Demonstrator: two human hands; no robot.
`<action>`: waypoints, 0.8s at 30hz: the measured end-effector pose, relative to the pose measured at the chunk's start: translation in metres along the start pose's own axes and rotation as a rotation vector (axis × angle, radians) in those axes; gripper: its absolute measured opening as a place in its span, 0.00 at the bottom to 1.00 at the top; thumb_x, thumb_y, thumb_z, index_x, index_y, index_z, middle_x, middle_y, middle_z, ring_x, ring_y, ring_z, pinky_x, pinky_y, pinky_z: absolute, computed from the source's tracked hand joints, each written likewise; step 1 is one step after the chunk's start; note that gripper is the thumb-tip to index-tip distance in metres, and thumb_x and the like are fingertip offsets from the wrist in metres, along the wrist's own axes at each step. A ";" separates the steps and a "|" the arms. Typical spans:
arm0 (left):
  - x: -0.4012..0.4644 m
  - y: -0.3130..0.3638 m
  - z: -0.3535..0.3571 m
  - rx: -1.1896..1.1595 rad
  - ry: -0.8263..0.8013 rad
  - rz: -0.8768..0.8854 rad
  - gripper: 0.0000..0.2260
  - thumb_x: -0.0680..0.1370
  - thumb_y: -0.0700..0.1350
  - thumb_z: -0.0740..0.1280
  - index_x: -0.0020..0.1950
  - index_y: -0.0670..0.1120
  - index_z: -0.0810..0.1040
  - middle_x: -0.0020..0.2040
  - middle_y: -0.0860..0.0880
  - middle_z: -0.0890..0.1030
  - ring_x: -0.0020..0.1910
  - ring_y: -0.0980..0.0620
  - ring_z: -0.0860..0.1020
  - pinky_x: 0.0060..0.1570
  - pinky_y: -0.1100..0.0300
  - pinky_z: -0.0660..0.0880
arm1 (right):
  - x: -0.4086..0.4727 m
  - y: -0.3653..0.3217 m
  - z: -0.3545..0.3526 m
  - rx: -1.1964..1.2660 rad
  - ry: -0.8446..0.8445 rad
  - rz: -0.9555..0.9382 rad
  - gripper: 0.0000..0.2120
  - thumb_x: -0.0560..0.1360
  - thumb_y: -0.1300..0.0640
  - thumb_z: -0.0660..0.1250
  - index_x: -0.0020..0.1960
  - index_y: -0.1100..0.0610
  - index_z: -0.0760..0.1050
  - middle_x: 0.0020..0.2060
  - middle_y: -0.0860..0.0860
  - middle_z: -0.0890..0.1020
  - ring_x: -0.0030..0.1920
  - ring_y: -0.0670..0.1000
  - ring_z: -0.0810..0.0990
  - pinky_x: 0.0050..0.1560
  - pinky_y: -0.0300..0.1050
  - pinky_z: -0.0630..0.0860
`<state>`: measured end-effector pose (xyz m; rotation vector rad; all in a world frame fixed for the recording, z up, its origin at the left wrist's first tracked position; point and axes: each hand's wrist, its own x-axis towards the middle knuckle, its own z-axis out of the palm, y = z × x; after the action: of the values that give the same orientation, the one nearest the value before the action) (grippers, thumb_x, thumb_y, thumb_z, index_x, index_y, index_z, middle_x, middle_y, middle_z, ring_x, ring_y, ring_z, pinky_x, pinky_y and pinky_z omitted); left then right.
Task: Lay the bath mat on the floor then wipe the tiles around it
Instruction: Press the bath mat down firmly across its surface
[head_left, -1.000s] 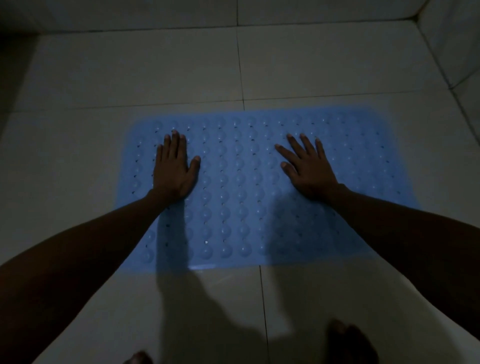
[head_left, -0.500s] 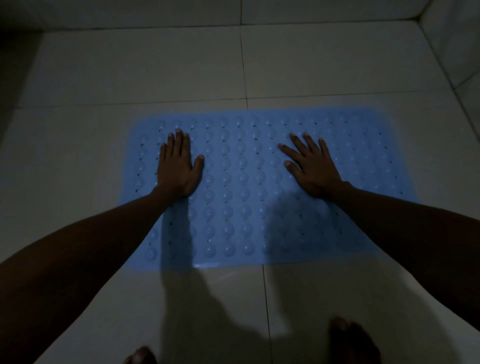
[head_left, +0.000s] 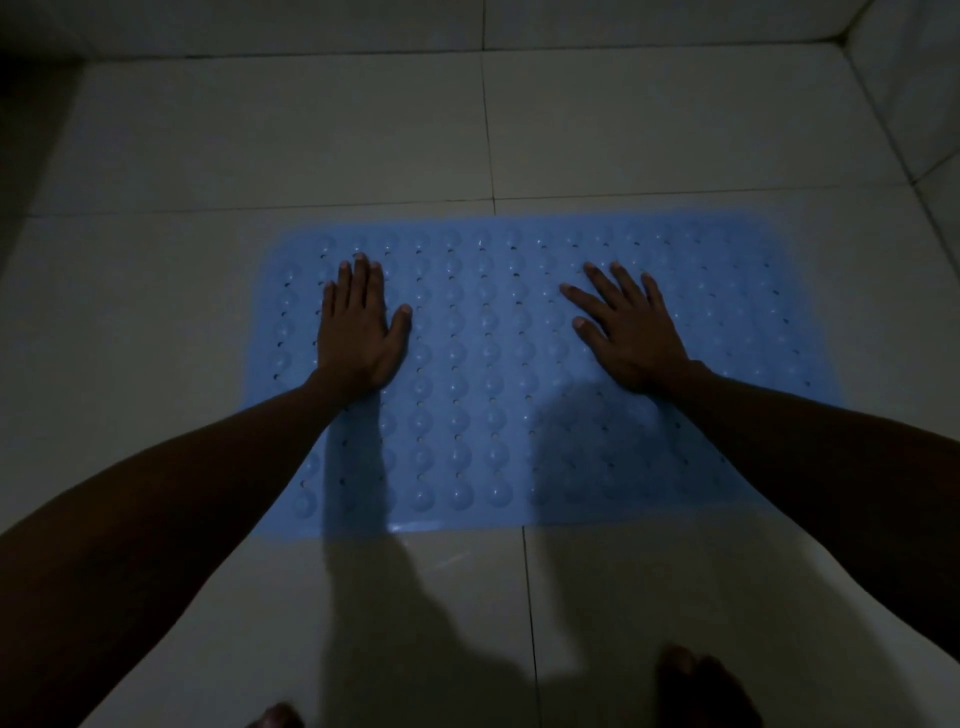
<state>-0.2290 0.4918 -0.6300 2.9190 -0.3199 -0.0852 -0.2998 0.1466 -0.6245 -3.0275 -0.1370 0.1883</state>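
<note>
head view: mat (head_left: 519, 374) flat on floor tiles (head_left: 260, 130). left hand (head_left: 358, 332), right hand (head_left: 631, 332) spread, palms pressing mat. advice: press outward toward edges so suction cups seat; no cloth visible for wiping.

Bare tiles (head_left: 363, 130) all round mat (head_left: 467, 364); walls (head_left: 914, 78) close off far & right
</note>
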 end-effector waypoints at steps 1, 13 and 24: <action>0.000 -0.001 0.001 0.003 0.001 -0.001 0.32 0.81 0.62 0.45 0.79 0.44 0.43 0.79 0.45 0.42 0.77 0.48 0.40 0.75 0.51 0.39 | 0.000 -0.001 0.000 0.001 0.002 -0.002 0.26 0.82 0.37 0.39 0.79 0.39 0.47 0.80 0.47 0.47 0.79 0.52 0.43 0.77 0.61 0.40; 0.002 -0.003 0.003 0.007 -0.004 0.004 0.33 0.81 0.63 0.44 0.79 0.45 0.42 0.79 0.46 0.42 0.77 0.48 0.39 0.74 0.51 0.39 | -0.003 -0.002 -0.001 0.010 0.018 -0.006 0.26 0.82 0.38 0.39 0.79 0.40 0.46 0.80 0.47 0.47 0.79 0.52 0.42 0.77 0.60 0.39; 0.000 0.002 -0.002 0.019 -0.012 0.008 0.32 0.81 0.62 0.44 0.79 0.44 0.43 0.79 0.46 0.42 0.77 0.48 0.40 0.75 0.51 0.39 | -0.003 -0.002 0.001 0.025 0.053 0.013 0.25 0.82 0.39 0.43 0.78 0.41 0.53 0.79 0.47 0.53 0.79 0.53 0.48 0.77 0.60 0.42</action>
<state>-0.2295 0.4904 -0.6280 2.9369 -0.3363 -0.0983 -0.3029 0.1485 -0.6247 -3.0057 -0.1094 0.1106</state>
